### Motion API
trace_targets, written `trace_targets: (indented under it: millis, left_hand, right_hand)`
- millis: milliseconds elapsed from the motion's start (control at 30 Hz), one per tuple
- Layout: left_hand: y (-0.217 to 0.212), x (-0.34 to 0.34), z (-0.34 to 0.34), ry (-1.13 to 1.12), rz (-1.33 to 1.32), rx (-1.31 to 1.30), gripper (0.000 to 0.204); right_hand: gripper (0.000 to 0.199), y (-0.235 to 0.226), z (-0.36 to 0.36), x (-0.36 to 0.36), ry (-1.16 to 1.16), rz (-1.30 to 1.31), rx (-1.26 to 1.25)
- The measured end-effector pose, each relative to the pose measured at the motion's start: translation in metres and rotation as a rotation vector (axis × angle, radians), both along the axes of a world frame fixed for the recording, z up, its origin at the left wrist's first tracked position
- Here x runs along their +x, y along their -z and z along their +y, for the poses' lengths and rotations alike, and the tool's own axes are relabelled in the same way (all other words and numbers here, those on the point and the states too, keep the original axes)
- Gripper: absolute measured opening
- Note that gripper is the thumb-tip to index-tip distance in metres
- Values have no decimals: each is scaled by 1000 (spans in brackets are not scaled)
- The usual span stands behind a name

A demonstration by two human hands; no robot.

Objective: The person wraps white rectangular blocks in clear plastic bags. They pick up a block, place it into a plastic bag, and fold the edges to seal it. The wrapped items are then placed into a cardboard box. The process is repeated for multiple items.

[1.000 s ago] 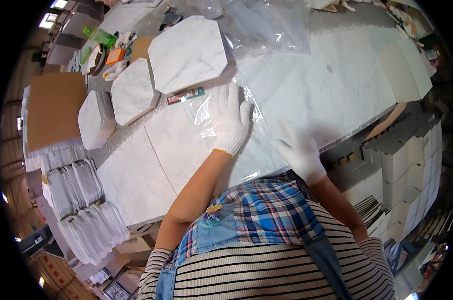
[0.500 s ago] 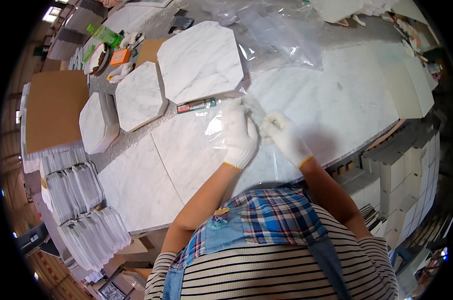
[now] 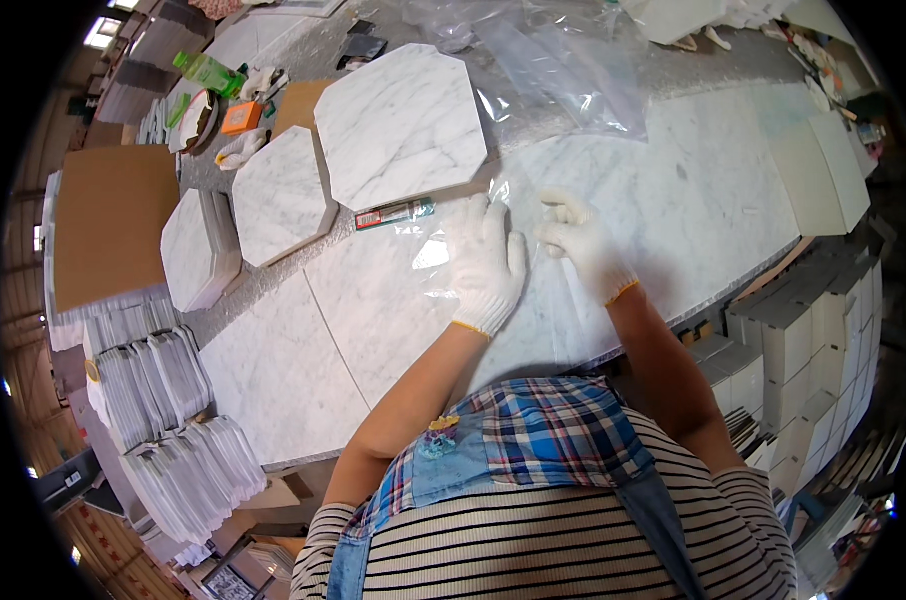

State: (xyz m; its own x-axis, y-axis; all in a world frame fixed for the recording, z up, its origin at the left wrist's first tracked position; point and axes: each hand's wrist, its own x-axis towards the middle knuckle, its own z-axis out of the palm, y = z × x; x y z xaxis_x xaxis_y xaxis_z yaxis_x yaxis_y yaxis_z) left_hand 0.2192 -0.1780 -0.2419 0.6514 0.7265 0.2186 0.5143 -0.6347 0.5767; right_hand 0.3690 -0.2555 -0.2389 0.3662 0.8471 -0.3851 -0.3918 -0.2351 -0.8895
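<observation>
Both my hands wear white knit gloves. My left hand (image 3: 486, 262) lies flat, fingers spread, on a clear plastic bag (image 3: 443, 250) that covers a large white marble slab (image 3: 393, 300). My right hand (image 3: 581, 240) rests just to its right, fingers bent, touching the same film near the slab's far edge; whether it pinches the plastic I cannot tell. A box cutter (image 3: 393, 213) with a red and green handle lies on the slab just left of my left hand.
Two octagonal marble tiles (image 3: 401, 122) (image 3: 280, 193) lie beyond the slab, a third (image 3: 198, 250) at the left. More clear plastic (image 3: 563, 70) is heaped at the back. Stacks of bagged tiles (image 3: 163, 420) stand at the left, white boxes (image 3: 803, 340) at the right, cardboard (image 3: 108, 225) at far left.
Both hands have slid up and to the right across the plastic on the slab. They came close together half a second ago and now lie a little apart again.
</observation>
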Motion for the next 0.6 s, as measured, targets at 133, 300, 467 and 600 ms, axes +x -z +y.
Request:
trace_targets:
  millis: [133,300,467,600]
  left_hand:
    - [-10,6,0,-9,85,37,43]
    - [0,8,-3,-8,203,206,47]
    - [-10,18,4,34,247,202,51]
    - [-2,21,6,22,273,279,53]
  right_hand:
    - [45,3,9,3,16,-30,-30]
    - [47,2,7,2,46,-123,-19]
    - [50,-8,6,4,159,-193,-44]
    - [45,15,-26,0,16,-594,-126]
